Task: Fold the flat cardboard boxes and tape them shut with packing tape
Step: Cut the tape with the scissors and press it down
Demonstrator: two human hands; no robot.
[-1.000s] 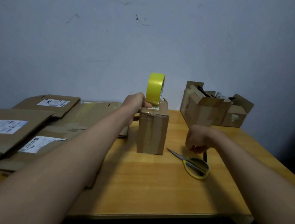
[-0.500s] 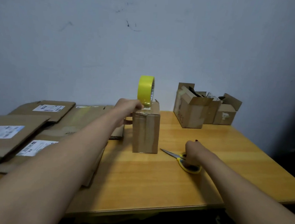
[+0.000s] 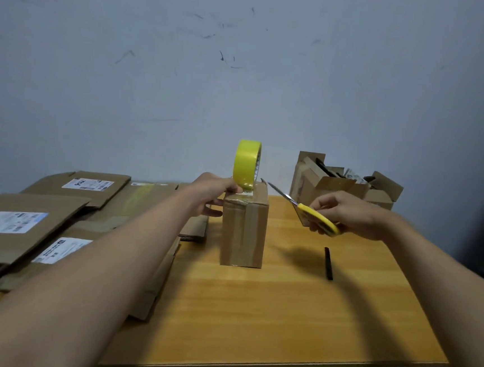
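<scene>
One box (image 3: 244, 230) stands folded; left hand (image 3: 211, 191) pinches the tape roll (image 3: 246, 164), right hand (image 3: 346, 214) grips scissors (image 3: 314, 214); tape uncut, flat boxes (image 3: 24, 217) remain.

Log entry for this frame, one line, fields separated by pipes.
stage: taping box, cut pending | left hand: holds tape roll upright on box | right hand: grips scissors, blades toward tape | table: black stick, flat cardboard on left

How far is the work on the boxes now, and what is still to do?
Done: one small brown cardboard box stands folded, with tape down its front. In hand: the left hand holds the yellow tape roll upright on its top, and the right hand brings yellow-handled scissors towards it; the tape looks uncut. Left: the flat cardboard boxes piled on the wooden table.
</scene>
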